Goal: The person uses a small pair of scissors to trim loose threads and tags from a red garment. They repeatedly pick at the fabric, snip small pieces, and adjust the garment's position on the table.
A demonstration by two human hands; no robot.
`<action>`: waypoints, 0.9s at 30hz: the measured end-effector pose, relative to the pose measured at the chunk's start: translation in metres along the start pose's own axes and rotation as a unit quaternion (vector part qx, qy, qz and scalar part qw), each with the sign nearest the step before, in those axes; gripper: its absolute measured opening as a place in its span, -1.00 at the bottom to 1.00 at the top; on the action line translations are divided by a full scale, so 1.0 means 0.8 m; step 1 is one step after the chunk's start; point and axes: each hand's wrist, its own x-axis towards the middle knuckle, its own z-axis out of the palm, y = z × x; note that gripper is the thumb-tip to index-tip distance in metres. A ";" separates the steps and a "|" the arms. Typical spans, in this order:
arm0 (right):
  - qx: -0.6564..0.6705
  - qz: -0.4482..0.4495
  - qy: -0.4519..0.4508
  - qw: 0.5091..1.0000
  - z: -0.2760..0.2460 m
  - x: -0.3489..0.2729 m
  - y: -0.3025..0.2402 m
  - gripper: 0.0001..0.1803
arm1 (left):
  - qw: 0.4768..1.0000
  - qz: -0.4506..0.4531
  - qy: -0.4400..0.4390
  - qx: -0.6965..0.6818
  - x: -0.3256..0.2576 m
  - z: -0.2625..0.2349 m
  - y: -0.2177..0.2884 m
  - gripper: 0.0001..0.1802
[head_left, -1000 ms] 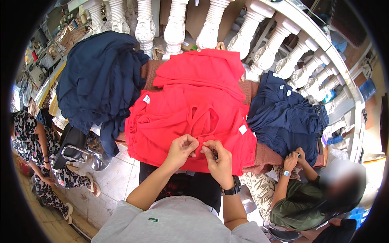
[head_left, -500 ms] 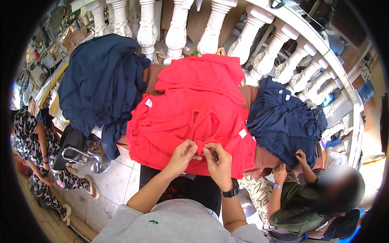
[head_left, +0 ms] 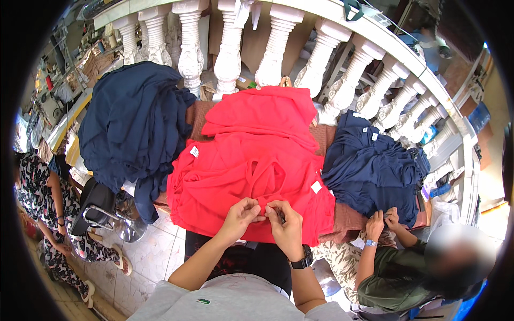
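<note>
A red garment (head_left: 225,160) lies spread on the table in front of me, its collar-like opening turned toward my hands. At its near part, my left hand (head_left: 242,219) pinches a bit of the red cloth between thumb and fingertips. Close beside it, my right hand (head_left: 286,223) is closed in a pinch on the same cloth; something small and dark shows among its fingers, too hidden to name. A black watch (head_left: 302,258) is on my right wrist. Behind the spread garment lies another heap of red cloth (head_left: 262,115).
Dark blue garments are heaped high at left (head_left: 131,117), with a lower blue pile (head_left: 369,166) at right. A co-worker (head_left: 399,278) handles that right pile. A white baluster railing (head_left: 273,48) runs behind the table. Another person (head_left: 40,187) and a black stool (head_left: 96,200) are at left.
My hands keep their pinch on the red garment, close together. The whole scene sits slightly lower in the picture. The co-worker's hands have come closer together on the blue pile.
</note>
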 end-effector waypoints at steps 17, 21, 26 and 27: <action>0.010 0.007 0.017 1.000 -0.002 0.002 -0.001 -0.92 | 1.000 0.004 0.014 -0.012 -0.001 0.008 0.001 -0.84; 0.004 0.005 0.026 1.000 -0.002 0.008 -0.002 -0.89 | 1.000 0.029 0.005 -0.004 0.008 0.008 -0.002 -0.83; 0.010 0.031 0.024 0.999 -0.007 -0.009 -0.029 -0.75 | 0.997 0.033 -0.015 -0.063 0.008 0.010 0.000 -0.82; 0.019 0.038 0.024 0.999 -0.009 -0.014 -0.040 -0.74 | 0.998 0.031 -0.014 -0.058 0.007 0.010 0.002 -0.82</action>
